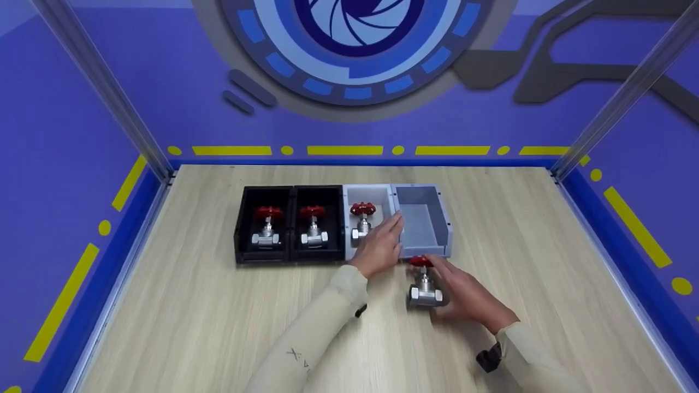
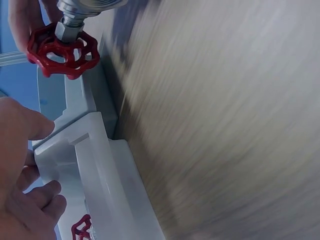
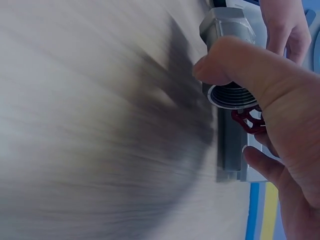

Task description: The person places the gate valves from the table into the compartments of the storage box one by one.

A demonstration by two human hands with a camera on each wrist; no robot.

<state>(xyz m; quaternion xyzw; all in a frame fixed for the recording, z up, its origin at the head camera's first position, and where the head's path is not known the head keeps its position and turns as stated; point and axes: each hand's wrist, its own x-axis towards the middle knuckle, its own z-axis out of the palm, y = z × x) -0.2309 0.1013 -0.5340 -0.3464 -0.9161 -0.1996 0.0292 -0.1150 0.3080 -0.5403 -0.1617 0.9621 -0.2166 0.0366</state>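
Observation:
My right hand (image 1: 440, 289) grips a metal valve with a red handwheel (image 1: 424, 285), upright on the wooden table just in front of an empty grey bin (image 1: 440, 218). In the right wrist view my thumb and fingers (image 3: 260, 75) wrap its threaded body (image 3: 227, 30). My left hand (image 1: 389, 232) rests with straight fingers on the wall between that bin and a light grey bin (image 1: 372, 192) holding another valve (image 1: 362, 217). The left wrist view shows my left hand (image 2: 35, 160) against the pale bin rim (image 2: 95, 165), with the held valve (image 2: 62, 47) above.
Two black bins (image 1: 246, 224) (image 1: 334, 197) to the left each hold a valve (image 1: 267, 225) (image 1: 314, 225). Aluminium posts (image 1: 104, 87) (image 1: 622, 93) and blue walls with yellow marks enclose the table (image 1: 191, 316).

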